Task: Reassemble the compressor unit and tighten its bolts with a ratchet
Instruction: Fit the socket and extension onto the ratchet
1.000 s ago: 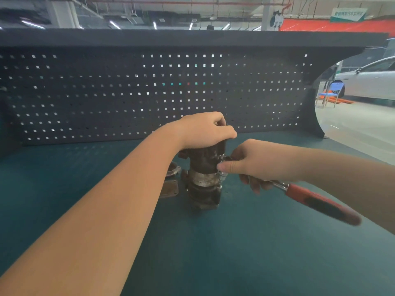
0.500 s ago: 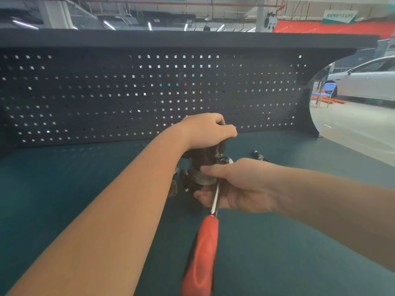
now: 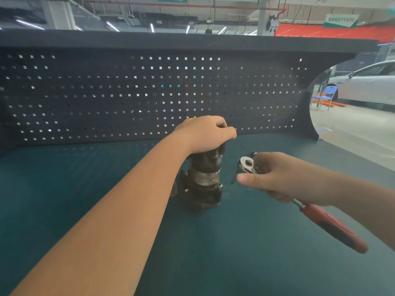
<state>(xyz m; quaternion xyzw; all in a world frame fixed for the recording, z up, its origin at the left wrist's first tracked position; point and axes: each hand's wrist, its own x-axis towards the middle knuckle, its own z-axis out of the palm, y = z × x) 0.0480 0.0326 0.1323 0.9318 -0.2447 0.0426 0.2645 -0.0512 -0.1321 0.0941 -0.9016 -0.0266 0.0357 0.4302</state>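
The compressor unit (image 3: pixel 204 180) stands upright on the teal bench surface: a dark, grimy cylindrical body with a bright metal band around its middle and a wider bolted base. The ratchet (image 3: pixel 299 201), with chrome head and red-and-black handle, is held off the surface just right of the unit, apart from it, head toward it.

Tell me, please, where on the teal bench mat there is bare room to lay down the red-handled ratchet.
The teal bench mat lies bare in front of the dark upright compressor unit, between the two forearms, and along the far right edge by the black pegboard. It is crowded around the unit itself: the left hand grips its top, small metal parts sit left, and the right hand holds the red-handled ratchet just right.
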